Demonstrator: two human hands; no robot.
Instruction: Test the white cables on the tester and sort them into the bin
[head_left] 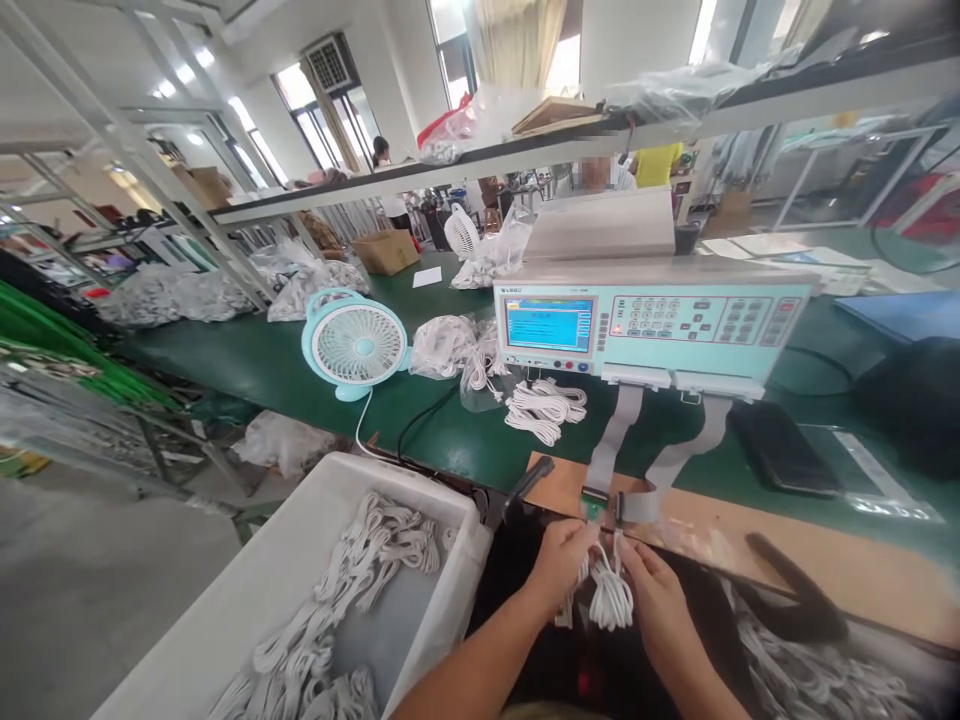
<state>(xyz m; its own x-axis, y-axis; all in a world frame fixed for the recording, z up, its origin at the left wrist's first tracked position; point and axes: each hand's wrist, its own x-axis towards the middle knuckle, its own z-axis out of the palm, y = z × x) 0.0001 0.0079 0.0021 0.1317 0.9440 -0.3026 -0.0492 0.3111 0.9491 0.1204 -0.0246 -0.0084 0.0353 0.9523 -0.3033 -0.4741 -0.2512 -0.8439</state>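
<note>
A bundled white cable (611,592) hangs between my two hands at the front edge of the bench. My left hand (561,562) is closed on one end of it, close to a small green circuit board (594,507). On the other side my right hand (651,575) pinches the cable's other end, beside a black connector. Two grey ribbon cables (616,440) run from that board area up to a light-blue tester (697,345) with a lit blue screen (547,325). The fingertips partly hide the cable plugs.
A white bin (300,510) with several coiled cables stands at the lower left. A light-blue fan (356,345), bagged cables (442,345) and a loose cable bundle (544,408) lie on the green bench. A black phone (784,450) is at the right. People are in the background.
</note>
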